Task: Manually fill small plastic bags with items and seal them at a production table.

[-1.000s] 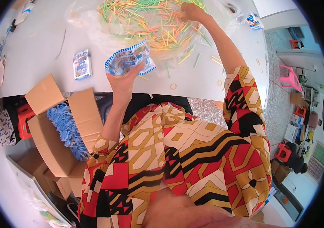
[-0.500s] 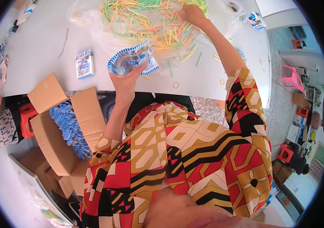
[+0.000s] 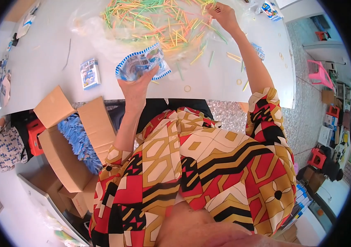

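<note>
The left hand [image 3: 136, 84] grips a blue-and-white packet [image 3: 141, 62], fingers curled around it. The right hand [image 3: 224, 13] reaches into the coloured sticks [image 3: 163, 24] on the desk [image 3: 47, 57], fingers pinching some.

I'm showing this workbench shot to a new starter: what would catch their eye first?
First, the heap of coloured sticks spread across the far side of the white table, where the right hand reaches in. Nearer, the left hand holds up a blue-edged plastic packet. Left of the lap, an open cardboard box holds blue packets.

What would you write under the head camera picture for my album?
Left hand holds a blue-and-white packet while the right hand reaches into a pile of colourful sticks on the white table.
</note>
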Demonstrator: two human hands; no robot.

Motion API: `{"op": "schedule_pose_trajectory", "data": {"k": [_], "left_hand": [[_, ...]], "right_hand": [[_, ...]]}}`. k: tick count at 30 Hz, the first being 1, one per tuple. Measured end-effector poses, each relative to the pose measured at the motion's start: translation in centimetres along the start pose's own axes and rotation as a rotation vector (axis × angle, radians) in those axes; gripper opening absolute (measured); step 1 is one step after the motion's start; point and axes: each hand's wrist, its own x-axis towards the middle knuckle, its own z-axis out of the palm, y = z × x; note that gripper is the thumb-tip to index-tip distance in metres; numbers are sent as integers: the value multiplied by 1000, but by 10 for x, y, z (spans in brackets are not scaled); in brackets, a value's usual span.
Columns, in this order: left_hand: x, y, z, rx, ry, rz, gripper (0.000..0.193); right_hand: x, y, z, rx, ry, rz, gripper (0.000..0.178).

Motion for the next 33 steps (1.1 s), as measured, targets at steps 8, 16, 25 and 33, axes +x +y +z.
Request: {"op": "schedule_pose_trajectory", "data": {"k": [8,16,25,33], "left_hand": [[4,0,6,56,-95,43,27],[9,-8,16,-16,-136,-5,23],[11,-12,17,-43,-144,-78,23],[13,-16,12,9,-130,-94,22]], "right_hand": [[-19,-13,-1,176,11,-191,19],[-46,-167,-52,1047,-187,-423,3],[-79,-194,-70,324,-195,-737,16],[-79,-201,-72,455,-486,-557,15]]}}
